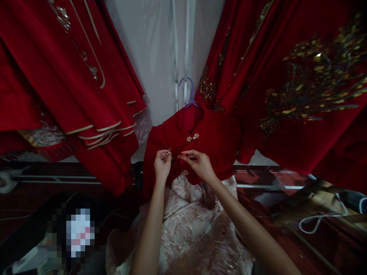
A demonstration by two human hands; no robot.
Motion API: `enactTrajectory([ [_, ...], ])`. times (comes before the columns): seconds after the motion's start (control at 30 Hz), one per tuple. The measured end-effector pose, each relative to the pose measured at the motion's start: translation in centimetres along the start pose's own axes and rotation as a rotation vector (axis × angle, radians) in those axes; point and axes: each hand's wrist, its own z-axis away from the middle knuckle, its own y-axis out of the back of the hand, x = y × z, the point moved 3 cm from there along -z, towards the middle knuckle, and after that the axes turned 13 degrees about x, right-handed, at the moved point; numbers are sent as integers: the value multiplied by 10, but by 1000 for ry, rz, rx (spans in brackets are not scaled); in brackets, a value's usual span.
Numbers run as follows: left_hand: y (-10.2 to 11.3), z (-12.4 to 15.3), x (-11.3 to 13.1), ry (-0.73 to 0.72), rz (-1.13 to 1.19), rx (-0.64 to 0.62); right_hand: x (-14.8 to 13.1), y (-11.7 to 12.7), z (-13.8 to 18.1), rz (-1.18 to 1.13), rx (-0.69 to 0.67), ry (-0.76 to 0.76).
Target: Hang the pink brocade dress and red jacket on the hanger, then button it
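Nearest, a pale, shiny patterned skirt (197,233) is spreading below and between the person's forearms. Just beyond it, both hands are working at the front of a red jacket (220,143), which is hanging above the skirt. The right hand (202,163) is keeping a narrow grip, its thumb and fingers pinching a small looped clasp (182,157); the left hand (162,164) is pinching a small piece (169,150) beside it, too dim to make out fully. A flower-shaped clasp (185,172) is showing lower down, and a beaded pair (195,136) is sitting nearer the collar. Above the collar, a purple hanger (192,93) is rising before a white pole (187,46). Red garments (65,80) are hanging to the left, and a gold-embroidered red garment (298,141) is hanging to the right.
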Motion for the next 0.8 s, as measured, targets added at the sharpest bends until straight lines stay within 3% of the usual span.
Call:
enactTrajectory([
  [0.23, -5, -1, -3, 165, 118, -51, 12, -28, -26, -5, -67, 12],
  [0.4, -9, 3, 0, 266, 201, -92, 23, -34, -28, 9, -67, 2],
  [0.8, -10, 9, 6, 111, 141, -104, 20, -33, -28, 189, -4, 148],
])
